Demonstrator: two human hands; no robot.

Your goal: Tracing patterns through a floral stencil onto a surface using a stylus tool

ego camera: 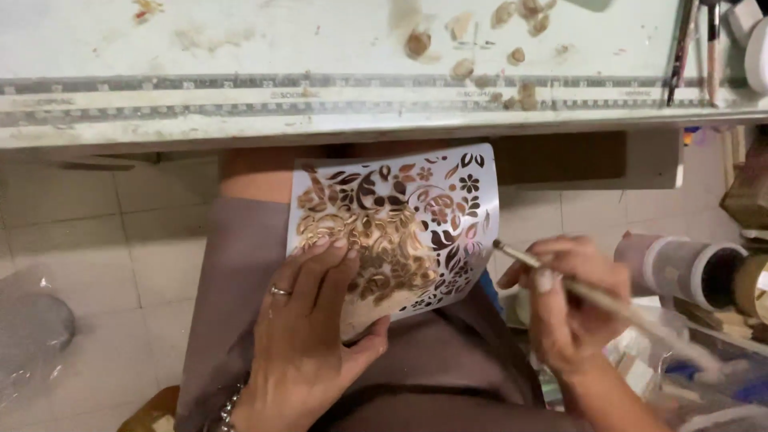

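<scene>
The left hand (308, 336) lies spread over the lower left part of a white floral stencil (400, 228), fingers flat on top and thumb hooked under the lower edge, so it clasps the sheet together with the pale piece beneath it (360, 316). A ring sits on one finger and a beaded bracelet (228, 412) circles the wrist. The stencil rests on the person's lap, over a grey-brown skirt (240, 280), just below the edge of the worktable (240, 120). Gold-brown paint fills the cut-outs near the fingers, while the openings toward the right side of the sheet show dark or reddish.

Further right, the right hand (568, 308) is closed around a thin paintbrush (592, 296), pinched between thumb and fingers. The brush tip points left and sits just beside the right edge of the stencil; whether the bristles touch it cannot be told. The long handle runs down to the right, blurred.

Along the top, the worktable is smeared with tan paint dabs (472, 48), and a ruler strip runs along its front edge. At the far right stands a roll with white rims (680, 268), near stacked clutter. Pale floor tiles (104, 240) show at the left, with a crumpled clear plastic bag (32, 336) in the lower left corner.
</scene>
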